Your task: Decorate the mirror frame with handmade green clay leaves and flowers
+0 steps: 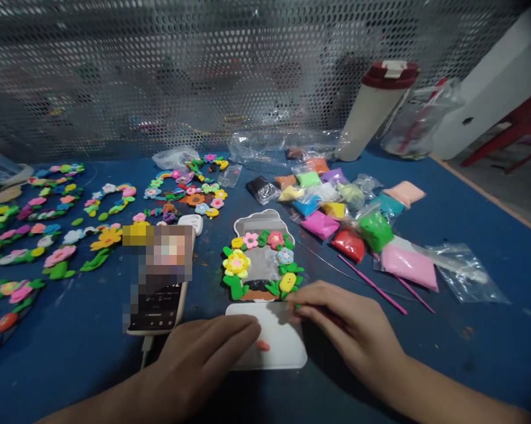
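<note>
You work at a blue table (504,341), with a wavy-topped mirror (261,262) lying straight ahead of you, just beyond a white board (287,350). Your right hand (347,327) hovers at the mirror's lower right corner, thumb and fingertips drawn together; a speck of green shows at the tips, but whether you grip it cannot be told. Your left hand (210,341) lies open, palm down and fingers together over the board, with nothing visibly held, beside a small orange-red lump of clay (263,345).

By all appearances the work is well advanced: pink, yellow, red and blue flowers with green leaves already run down both sides of the glass and across it below the top, and a brown and black patch fills the lower edge. The wavy top carries no decoration, and the orange-red lump is not on the mirror; whether either counts as unfinished, the view does not settle. To your left spread many flowered pieces (60,256) and a phone (155,309); to your right, bright clay packets (409,268), two pink sticks (371,284) and a tall cup (374,112)
</note>
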A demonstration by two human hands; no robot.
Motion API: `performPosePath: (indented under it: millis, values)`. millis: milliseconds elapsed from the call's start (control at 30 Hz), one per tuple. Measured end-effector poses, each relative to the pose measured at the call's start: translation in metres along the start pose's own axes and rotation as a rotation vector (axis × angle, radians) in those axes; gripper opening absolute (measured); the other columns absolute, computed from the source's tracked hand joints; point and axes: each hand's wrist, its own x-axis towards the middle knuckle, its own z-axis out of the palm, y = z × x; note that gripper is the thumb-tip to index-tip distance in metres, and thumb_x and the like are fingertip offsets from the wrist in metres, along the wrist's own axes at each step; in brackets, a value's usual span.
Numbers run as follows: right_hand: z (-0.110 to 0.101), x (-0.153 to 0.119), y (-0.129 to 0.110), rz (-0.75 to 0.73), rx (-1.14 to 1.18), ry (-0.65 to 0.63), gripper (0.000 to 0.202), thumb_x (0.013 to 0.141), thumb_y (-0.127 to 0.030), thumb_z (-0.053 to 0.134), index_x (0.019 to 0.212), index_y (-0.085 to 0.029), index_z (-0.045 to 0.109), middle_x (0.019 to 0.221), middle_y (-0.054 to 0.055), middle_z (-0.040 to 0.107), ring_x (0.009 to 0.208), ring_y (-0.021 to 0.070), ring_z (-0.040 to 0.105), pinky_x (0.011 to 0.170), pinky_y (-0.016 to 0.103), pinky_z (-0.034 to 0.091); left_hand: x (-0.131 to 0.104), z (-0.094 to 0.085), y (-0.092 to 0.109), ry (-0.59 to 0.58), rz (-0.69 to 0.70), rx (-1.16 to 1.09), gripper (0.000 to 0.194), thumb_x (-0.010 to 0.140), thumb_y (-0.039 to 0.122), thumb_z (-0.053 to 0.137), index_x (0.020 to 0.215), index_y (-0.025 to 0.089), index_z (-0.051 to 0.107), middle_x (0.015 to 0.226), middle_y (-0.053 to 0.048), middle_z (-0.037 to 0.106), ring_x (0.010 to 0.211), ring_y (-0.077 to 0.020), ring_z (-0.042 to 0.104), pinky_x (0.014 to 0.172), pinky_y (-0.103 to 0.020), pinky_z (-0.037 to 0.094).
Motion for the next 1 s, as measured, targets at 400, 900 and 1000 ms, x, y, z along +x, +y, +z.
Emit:
performPosePath:
  millis: [400,900,1000]
  values:
    - [0.001,0.003,0.001,0.017,-0.014,-0.044,0.008,0.083,-0.025,0.061,0.076,-0.02,0.06,0.071,-0.001,0.063,0.066,0.0109,0.059,0.06,0.02,0.045,0.011,0.005,-0.001,-0.032,-0.006,0.179,0.027,0.095,0.016,0.027,0.104,0.021,0.052,0.084,0.0,0.065,0.064,-0.0125,0.059,0.051,-0.021,0.041]
    - [0.0,0.002,0.002,0.009,-0.011,0.063,0.008,0.081,-0.026,0.063,0.076,-0.02,0.062,0.071,0.0,0.066,0.064,0.0126,0.061,0.058,0.022,0.048,0.012,0.009,0.003,-0.109,-0.06,0.063,0.014,0.084,0.011,0.037,0.089,0.017,0.049,0.087,-0.007,0.056,0.073,-0.0209,0.054,0.059,-0.033,0.048]
    - [-0.003,0.002,0.003,-0.053,-0.012,0.0,0.011,0.087,-0.018,0.053,0.091,-0.021,0.063,0.088,0.003,0.068,0.083,0.0147,0.064,0.073,0.026,0.051,0.013,0.008,0.004,-0.096,-0.02,0.08,0.014,0.083,0.01,0.036,0.087,0.017,0.049,0.085,-0.006,0.055,0.071,-0.0196,0.052,0.058,-0.032,0.046]
